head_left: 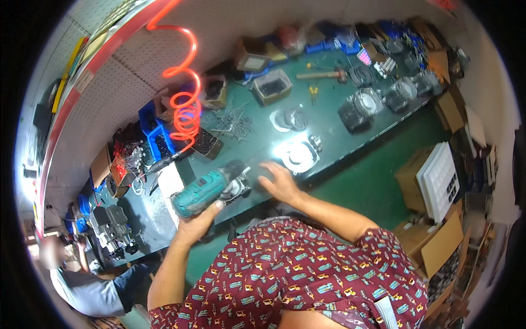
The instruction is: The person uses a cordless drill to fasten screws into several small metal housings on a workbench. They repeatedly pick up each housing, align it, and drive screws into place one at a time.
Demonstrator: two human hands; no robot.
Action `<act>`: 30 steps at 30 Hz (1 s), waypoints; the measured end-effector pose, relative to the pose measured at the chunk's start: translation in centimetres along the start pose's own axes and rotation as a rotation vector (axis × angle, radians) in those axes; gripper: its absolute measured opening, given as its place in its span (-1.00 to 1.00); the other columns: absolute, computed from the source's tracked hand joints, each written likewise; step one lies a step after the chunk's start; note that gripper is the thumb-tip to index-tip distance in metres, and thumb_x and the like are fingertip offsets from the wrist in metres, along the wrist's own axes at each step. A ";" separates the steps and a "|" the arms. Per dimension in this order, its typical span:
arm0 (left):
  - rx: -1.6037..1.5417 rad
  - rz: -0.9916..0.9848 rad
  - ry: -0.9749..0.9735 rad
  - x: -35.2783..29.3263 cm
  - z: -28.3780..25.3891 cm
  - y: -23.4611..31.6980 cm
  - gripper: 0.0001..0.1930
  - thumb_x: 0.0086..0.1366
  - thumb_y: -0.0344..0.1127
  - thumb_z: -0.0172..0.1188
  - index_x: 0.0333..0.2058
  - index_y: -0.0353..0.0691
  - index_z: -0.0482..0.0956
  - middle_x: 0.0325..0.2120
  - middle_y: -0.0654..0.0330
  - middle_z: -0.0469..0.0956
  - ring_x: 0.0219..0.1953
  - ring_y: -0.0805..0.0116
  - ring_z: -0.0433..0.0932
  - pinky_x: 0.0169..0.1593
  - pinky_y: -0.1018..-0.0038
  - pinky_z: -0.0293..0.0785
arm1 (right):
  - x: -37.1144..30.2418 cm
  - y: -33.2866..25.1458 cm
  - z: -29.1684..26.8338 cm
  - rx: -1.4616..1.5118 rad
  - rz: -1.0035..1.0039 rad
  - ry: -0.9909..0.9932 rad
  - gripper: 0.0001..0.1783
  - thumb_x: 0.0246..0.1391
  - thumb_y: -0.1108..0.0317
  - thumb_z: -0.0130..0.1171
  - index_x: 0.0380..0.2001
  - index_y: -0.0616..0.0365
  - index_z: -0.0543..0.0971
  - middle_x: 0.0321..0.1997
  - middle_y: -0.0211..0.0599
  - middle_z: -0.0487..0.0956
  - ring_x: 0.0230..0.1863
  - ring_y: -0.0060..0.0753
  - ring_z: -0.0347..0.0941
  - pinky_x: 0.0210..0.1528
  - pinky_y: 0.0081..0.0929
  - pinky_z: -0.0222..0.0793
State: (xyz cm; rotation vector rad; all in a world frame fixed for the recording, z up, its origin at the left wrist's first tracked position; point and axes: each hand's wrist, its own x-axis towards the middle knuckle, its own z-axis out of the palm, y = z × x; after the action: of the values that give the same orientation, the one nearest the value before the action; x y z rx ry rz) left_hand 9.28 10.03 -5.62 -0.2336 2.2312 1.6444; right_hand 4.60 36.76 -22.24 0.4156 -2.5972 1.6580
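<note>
My left hand (198, 223) grips a teal and black cordless drill (201, 192), held over the front edge of the green workbench. The drill's nose points right, toward my right hand. Just below the nose is a silver metal casting (236, 189), partly hidden by the drill. My right hand (280, 184) is open above the bench edge, fingers spread and apart from the drill, with nothing visible in it. Beyond its fingertips a round silver housing (300, 156) lies on the bench. Farther back sits a grey cover part (291, 119).
A coiled orange air hose (187, 112) hangs over the bench. Loose screws (233, 122), blue bins (159, 140), and a box (272, 88) lie behind. A hammer (323, 75) and finned motor units (361, 107) are at right. Another person (90, 290) sits far left; cartons (416, 181) stand right.
</note>
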 end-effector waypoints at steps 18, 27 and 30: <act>-0.344 -0.004 0.488 -9.7 1.6 -11.3 -0.71 0.31 -0.40 0.27 -0.03 -0.38 0.55 -0.24 0.12 0.61 -0.38 0.40 0.55 -0.24 0.41 0.53 | 21.2 5.9 -7.6 -0.509 -0.003 -0.118 -0.75 0.04 0.29 0.26 -0.24 0.19 0.68 -0.23 0.04 0.68 -0.13 0.13 0.62 -0.03 -0.06 0.54; -0.274 -0.104 0.625 -9.9 7.7 -7.6 -0.64 0.29 -0.35 0.20 0.01 -0.42 0.52 -0.33 0.10 0.61 -0.38 0.37 0.56 -0.20 0.41 0.50 | 32.5 16.0 -9.0 -0.772 0.312 -0.235 -0.62 0.04 0.21 0.36 -0.19 0.32 0.66 -0.05 0.18 0.63 0.04 0.17 0.57 0.10 -0.10 0.53; -0.238 -0.255 0.680 -9.7 11.0 -4.7 -0.54 0.26 -0.17 0.24 0.02 -0.41 0.52 -0.45 0.15 0.60 -0.36 0.34 0.58 -0.17 0.41 0.47 | 34.8 19.7 -7.8 -0.705 0.352 -0.451 -0.51 0.02 0.08 0.39 -0.07 0.20 0.66 0.10 0.07 0.60 0.15 0.05 0.53 0.17 -0.13 0.48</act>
State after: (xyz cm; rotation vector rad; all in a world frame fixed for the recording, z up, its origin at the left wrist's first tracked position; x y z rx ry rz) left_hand 21.86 18.26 -9.01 -1.2479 2.2905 1.8668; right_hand -34.60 44.38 -30.46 0.3246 -3.5010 0.6159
